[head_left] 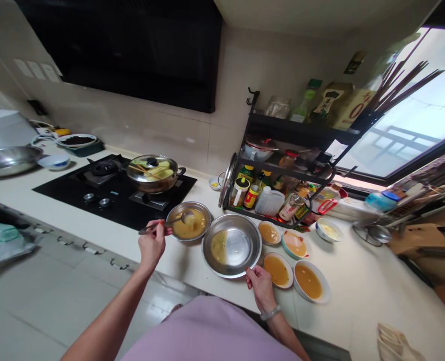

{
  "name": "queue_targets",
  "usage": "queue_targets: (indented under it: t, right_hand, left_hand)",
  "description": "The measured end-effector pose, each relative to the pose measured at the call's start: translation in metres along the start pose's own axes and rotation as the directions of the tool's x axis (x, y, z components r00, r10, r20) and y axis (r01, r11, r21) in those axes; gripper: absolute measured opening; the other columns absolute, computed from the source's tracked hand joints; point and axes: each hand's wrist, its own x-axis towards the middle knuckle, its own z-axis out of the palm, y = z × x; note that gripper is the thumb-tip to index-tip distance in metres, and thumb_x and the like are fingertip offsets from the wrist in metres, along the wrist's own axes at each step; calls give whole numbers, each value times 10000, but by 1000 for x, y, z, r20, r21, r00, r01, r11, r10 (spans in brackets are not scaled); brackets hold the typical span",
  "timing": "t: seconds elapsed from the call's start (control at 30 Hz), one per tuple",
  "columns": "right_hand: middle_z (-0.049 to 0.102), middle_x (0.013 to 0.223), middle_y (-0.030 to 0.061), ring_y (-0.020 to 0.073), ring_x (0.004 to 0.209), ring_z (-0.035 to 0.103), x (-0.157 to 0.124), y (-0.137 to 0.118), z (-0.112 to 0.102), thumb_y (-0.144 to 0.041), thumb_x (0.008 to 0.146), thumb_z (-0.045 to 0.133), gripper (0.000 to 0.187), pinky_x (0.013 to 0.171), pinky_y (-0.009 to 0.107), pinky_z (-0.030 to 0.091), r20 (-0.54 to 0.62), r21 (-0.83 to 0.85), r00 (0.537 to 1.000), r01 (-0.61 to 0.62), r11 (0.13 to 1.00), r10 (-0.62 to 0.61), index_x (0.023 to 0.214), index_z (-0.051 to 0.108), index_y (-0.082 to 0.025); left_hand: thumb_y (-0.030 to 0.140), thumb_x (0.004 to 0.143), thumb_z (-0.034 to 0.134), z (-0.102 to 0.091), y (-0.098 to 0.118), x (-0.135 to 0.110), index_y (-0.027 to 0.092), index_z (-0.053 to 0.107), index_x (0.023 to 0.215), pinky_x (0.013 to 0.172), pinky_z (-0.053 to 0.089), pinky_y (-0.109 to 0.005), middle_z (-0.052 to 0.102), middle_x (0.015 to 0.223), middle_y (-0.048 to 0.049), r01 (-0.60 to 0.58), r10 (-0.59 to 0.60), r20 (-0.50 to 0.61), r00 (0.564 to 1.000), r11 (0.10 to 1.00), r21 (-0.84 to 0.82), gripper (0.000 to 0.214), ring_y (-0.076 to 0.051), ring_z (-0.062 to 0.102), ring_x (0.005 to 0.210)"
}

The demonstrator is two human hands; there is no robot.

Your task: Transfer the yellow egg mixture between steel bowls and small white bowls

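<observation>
My left hand (152, 243) is closed round the handle of a metal ladle (177, 220), whose bowl is over a steel bowl of yellow batter (189, 222). My right hand (259, 286) grips the near rim of a wide steel pan (245, 260) that has a smear of yellow batter on its left half. Both stand on the pale counter near its front edge. Just right of the pan are several small bowls of orange-yellow liquid (278, 269).
A lidded pot (153, 173) sits on the black gas hob (113, 193) behind the batter bowl. A black rack of bottles and jars (278, 190) stands at the back right. A large wok (4, 160) and dishes are at the far left. A folded cloth (393, 341) lies at the near right.
</observation>
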Motion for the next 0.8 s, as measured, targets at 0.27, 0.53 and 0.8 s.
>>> queue_targets:
  t: [0.27,0.53,0.8]
  right_hand:
    - [497,428,-30,97,390,411,-2,-2,0,-390,653,650,290,409,223,314,-1,-4,1000,-5,1000,5,486,507,-200]
    - [497,425,-34,96,385,411,-2,2,0,-386,652,647,284,408,223,314,-13,-2,1000,-2,1000,2,488,506,-201]
    - [498,424,-32,100,390,415,-3,2,0,-393,653,645,295,410,226,318,-18,-16,1000,3,1000,-4,482,496,-205]
  left_hand:
    - [330,831,555,2,1,-15,217,635,902,750,521,-292,657,823,-63,-364,353,122,928,927,85,156,-192,651,744]
    - [256,866,514,27,5,-55,206,617,950,657,528,-277,636,769,-43,-295,315,350,882,949,-111,142,-168,649,650]
    - [286,867,506,47,-7,-82,204,639,895,641,522,-277,658,761,-55,-279,299,553,778,952,-123,159,-167,648,654]
